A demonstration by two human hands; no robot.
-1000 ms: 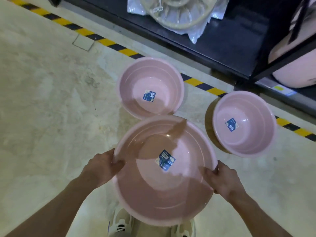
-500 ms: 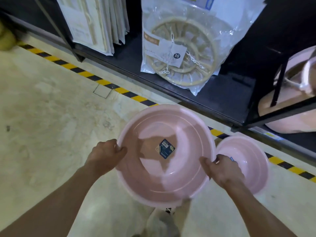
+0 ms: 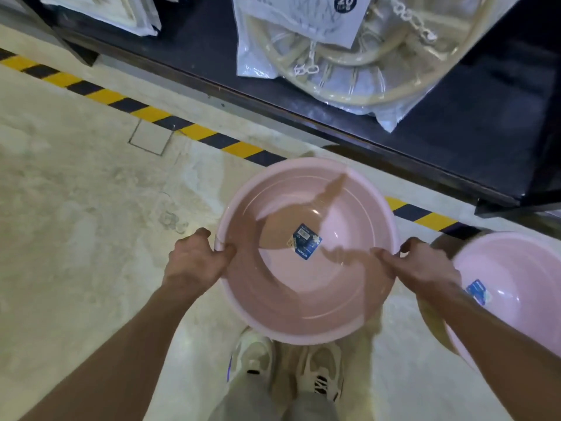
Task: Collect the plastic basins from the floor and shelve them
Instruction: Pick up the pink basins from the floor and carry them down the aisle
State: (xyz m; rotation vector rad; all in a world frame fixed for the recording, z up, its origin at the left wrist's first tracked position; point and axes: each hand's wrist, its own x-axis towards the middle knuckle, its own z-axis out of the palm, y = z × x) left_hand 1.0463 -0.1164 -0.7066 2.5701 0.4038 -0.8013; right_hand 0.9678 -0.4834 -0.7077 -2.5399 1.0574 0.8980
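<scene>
I hold a large pink plastic basin [image 3: 306,287] off the floor in front of me, a blue label stuck inside its bottom. My left hand [image 3: 194,262] grips its left rim and my right hand [image 3: 422,268] grips its right rim. A second pink basin [image 3: 516,287] with a blue label lies on the floor at the right, partly hidden behind my right forearm. The first floor basin seen earlier is hidden under the held one or out of view. A low black shelf [image 3: 455,138] runs across the top of the view.
Bagged beige round plastic goods [image 3: 349,65] and flat packets [image 3: 121,13] lie on the shelf. Yellow-black hazard tape [image 3: 151,113] runs along the concrete floor before the shelf. My shoes [image 3: 285,363] show below the basin.
The held basin has risen from the floor and stayed in both hands. My view shifted toward the shelf, then tilted down; the far-left floor basin is out of sight.
</scene>
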